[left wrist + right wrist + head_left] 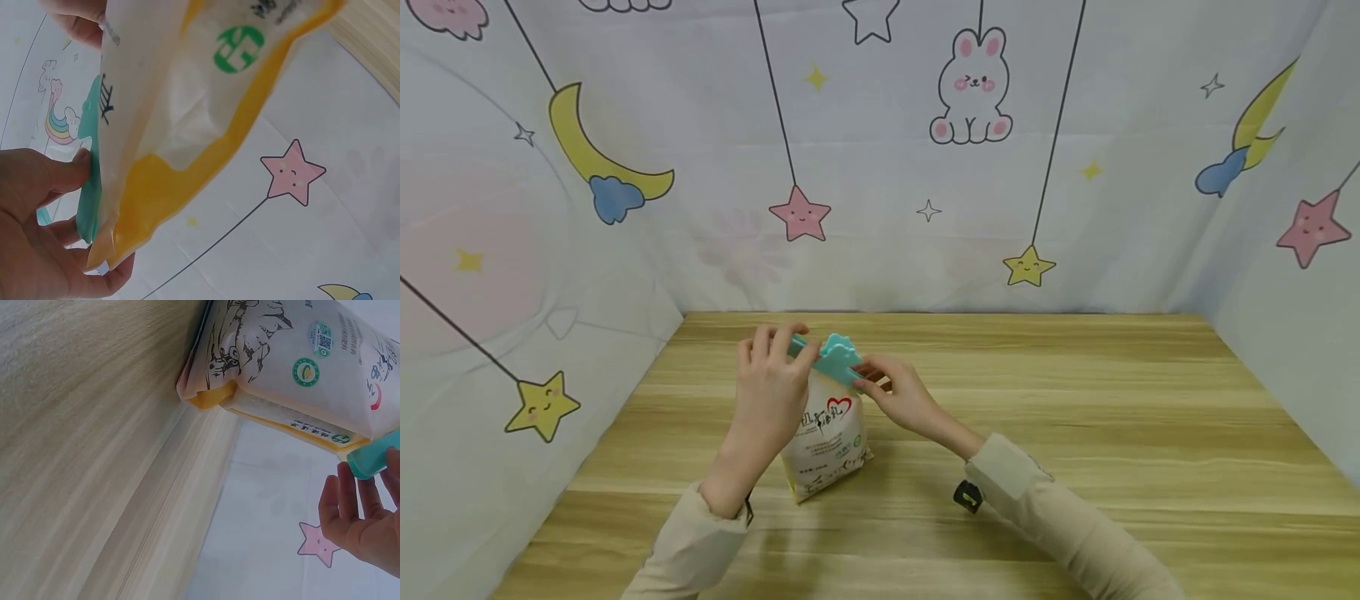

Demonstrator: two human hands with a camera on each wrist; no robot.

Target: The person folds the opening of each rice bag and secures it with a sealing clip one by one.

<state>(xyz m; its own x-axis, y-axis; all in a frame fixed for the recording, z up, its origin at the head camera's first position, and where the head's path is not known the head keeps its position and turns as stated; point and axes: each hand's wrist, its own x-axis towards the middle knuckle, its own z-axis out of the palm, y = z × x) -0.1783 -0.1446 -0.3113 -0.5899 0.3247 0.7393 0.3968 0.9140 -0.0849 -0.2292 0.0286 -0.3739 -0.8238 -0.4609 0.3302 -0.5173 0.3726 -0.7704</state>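
Observation:
A white and yellow printed food bag [829, 446] stands on the wooden table, left of centre in the head view. Across its top lies a turquoise bag clip [841, 363] with a cloud-shaped middle. My left hand [770, 392] pinches the clip's left end and the bag's top corner; in the left wrist view the thumb presses on the clip [91, 187]. At the other end, my right hand [901, 392] holds the clip between thumb and fingers. The right wrist view shows the clip's end [370, 456] between them, beside the bag's upper edge.
The wooden table [1075, 433] stretches out on both sides of the bag. White cloth [895, 275] with cartoon stars, moons and a rabbit hangs behind and at the sides. A small black object [967, 497] is by the right sleeve.

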